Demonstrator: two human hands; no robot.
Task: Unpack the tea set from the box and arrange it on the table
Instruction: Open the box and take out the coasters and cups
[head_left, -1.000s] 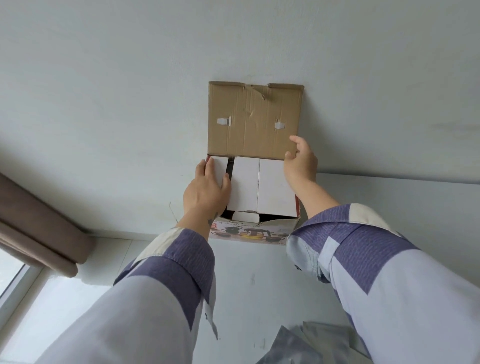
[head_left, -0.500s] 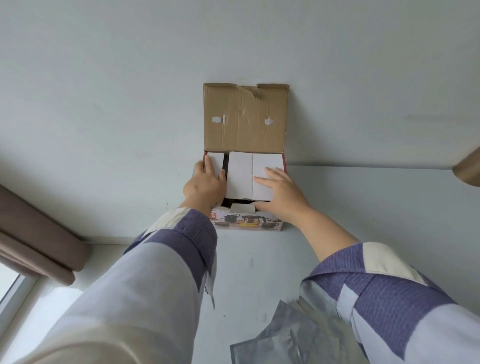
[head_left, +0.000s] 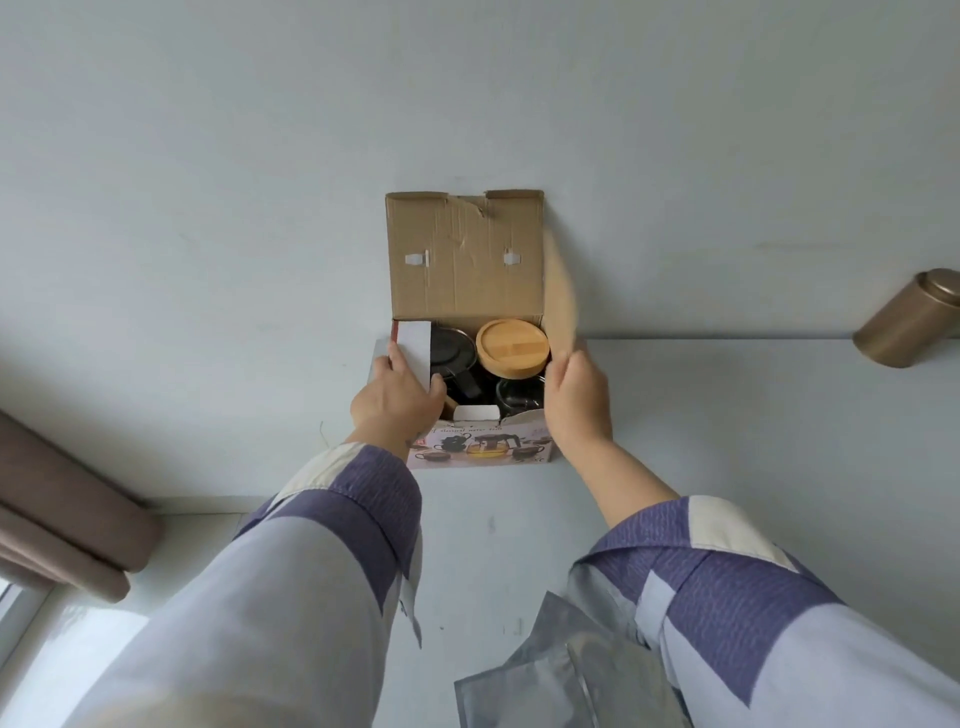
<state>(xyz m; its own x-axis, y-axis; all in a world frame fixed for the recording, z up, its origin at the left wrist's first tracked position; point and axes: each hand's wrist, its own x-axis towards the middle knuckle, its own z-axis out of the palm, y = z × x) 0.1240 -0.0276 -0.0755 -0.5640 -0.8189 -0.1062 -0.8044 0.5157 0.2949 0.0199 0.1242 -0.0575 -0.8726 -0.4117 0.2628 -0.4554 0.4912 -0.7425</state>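
Box (head_left: 480, 451): printed carton standing on the white table (head_left: 727, 441) against the wall; brown lid flap (head_left: 465, 254) upright behind the opening.
Left hand (head_left: 397, 400): at the box's left edge; fingers curled round the white inner flap (head_left: 415, 353), thumb on its inner face, holding it back.
Right hand (head_left: 576, 400): at the box's right edge; fingers pinch the lower end of a cardboard side flap (head_left: 560, 306), which is motion-blurred and stands up beside the lid flap.
Contents, visible: round wooden lid (head_left: 512, 347) at the far right of the opening; dark round pot-like item (head_left: 453, 351) to its left, with a dark handle below it; clear glass piece (head_left: 517, 397) at the near right. Exact pieces partly shadowed; count cannot be told.
Small white tab (head_left: 475, 413): upright at the near edge of the opening.
Tea set, location: all of it inside the box; no piece on the table.
Other items: brass-coloured tin (head_left: 911, 319) at far right of the table; grey foil pouch (head_left: 566, 670) at the near edge; brown curtain (head_left: 57, 514) at left.
Progress, judged: opening stage nearly complete, with the flaps parted and the contents exposed.
Remaining, judged: lifting out each piece and arranging all on the table; unpacking proper not yet begun.
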